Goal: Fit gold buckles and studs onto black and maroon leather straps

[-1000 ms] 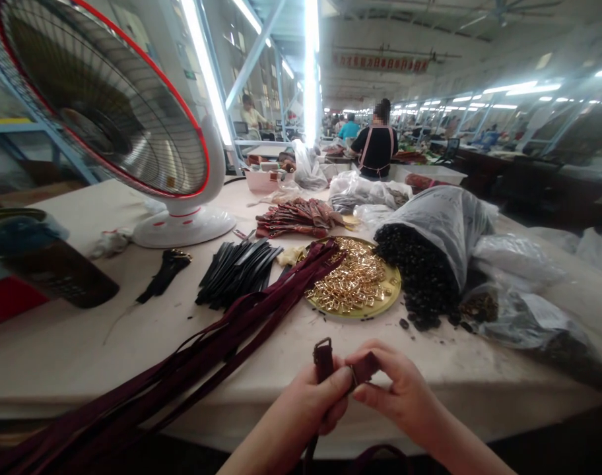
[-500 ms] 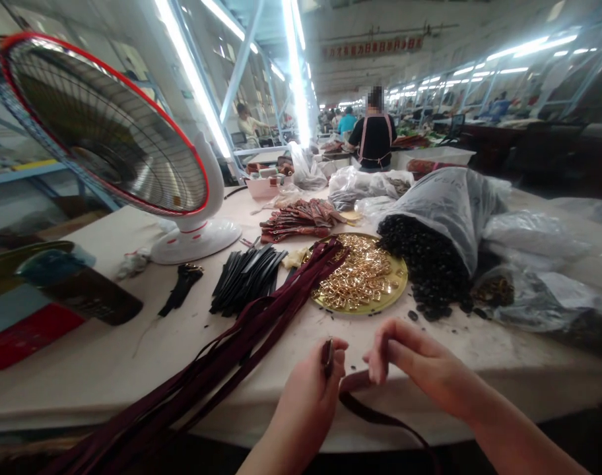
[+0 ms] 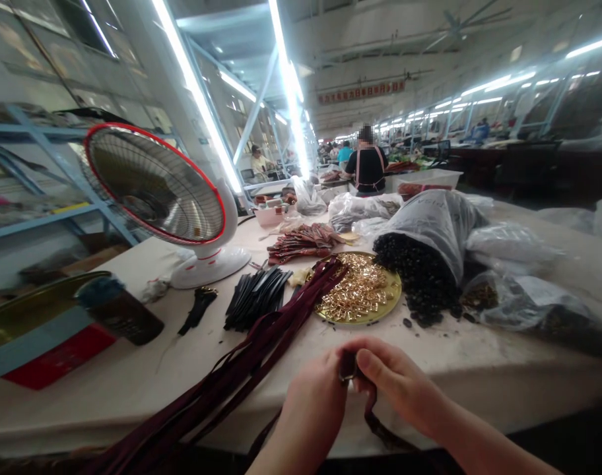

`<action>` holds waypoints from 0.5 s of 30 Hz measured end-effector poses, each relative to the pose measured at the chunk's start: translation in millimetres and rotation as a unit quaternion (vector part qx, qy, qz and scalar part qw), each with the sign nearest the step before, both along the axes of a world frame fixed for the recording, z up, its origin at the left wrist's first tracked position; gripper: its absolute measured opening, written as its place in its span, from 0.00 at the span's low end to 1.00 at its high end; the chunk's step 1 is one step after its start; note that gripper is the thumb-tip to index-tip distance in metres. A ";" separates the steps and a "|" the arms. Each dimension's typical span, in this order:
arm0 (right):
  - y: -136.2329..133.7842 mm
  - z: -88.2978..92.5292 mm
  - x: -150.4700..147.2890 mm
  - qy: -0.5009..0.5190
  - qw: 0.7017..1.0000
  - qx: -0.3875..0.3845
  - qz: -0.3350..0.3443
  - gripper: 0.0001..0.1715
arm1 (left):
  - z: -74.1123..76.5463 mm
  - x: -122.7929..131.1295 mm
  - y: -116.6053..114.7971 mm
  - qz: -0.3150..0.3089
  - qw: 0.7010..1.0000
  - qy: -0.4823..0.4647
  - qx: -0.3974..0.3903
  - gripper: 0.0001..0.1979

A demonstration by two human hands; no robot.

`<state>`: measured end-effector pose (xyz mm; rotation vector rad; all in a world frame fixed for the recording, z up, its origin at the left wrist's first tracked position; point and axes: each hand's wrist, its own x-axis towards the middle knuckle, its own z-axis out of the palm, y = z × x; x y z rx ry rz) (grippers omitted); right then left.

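Note:
My left hand (image 3: 317,394) and my right hand (image 3: 397,377) meet over the table's near edge, both closed on a dark maroon strap (image 3: 374,417). A folded part of the strap lies between the fingers, with a small metal buckle (image 3: 347,379) at it. The strap's loose length hangs from my right hand over the edge. Left of my hands runs a bundle of long maroon straps (image 3: 254,353), its far end resting on a round gold tray (image 3: 394,300). Shiny gold buckles (image 3: 358,290) are heaped on that tray. My fingers partly hide the held end.
A bag (image 3: 430,224) spills small black pieces (image 3: 420,284) on the right. Black strips (image 3: 256,298) and reddish-brown strips (image 3: 303,243) lie in piles. Farther left stand a fan (image 3: 157,191), a dark bottle (image 3: 120,313) and a tin box (image 3: 58,356). A person (image 3: 367,165) works farther back.
My right hand has moved left to meet my left hand and now grips the strap beside it. The view has tilted up and turned slightly left.

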<state>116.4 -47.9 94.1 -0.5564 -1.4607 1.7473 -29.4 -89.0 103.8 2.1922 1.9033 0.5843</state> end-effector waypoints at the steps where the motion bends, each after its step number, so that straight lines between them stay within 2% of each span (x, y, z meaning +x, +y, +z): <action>1: 1.0 1.5 3.1 -0.006 1.000 0.017 0.000 0.16 | 4.5 -4.9 -4.6 -0.002 0.999 -0.019 0.039 0.15; 3: 3.2 4.0 6.0 -0.004 1.000 0.029 -0.001 0.10 | 13.9 -14.5 -13.0 0.023 0.991 -0.102 0.080 0.18; 5: 3.9 5.1 3.3 0.015 0.999 0.040 0.021 0.07 | 19.6 -20.3 -18.1 0.046 0.965 -0.260 -0.006 0.13; 6: 3.1 5.0 0.3 0.023 0.998 0.055 0.034 0.07 | 19.6 -21.1 -19.0 0.045 0.931 -0.355 -0.078 0.12; 7: 1.3 4.7 -2.9 0.028 0.996 0.075 0.039 0.06 | 17.2 -20.5 -18.7 0.041 0.884 -0.444 -0.144 0.13; 9: -4.9 5.1 -7.5 0.036 0.992 0.116 0.023 0.05 | 5.4 -16.4 -15.7 0.035 0.791 -0.568 -0.222 0.13; 10: -8.8 6.6 -7.8 0.045 0.991 0.128 0.014 0.05 | -3.4 -13.6 -13.5 0.040 0.765 -0.598 -0.237 0.13; 13: -17.0 17.8 -1.4 0.075 0.986 0.144 0.045 0.06 | -32.8 -6.7 -7.1 0.085 0.731 -0.623 -0.266 0.10; 15: -14.3 25.0 3.7 0.003 0.979 0.198 0.052 0.08 | -48.2 -4.8 -3.6 0.112 0.713 -0.640 -0.263 0.09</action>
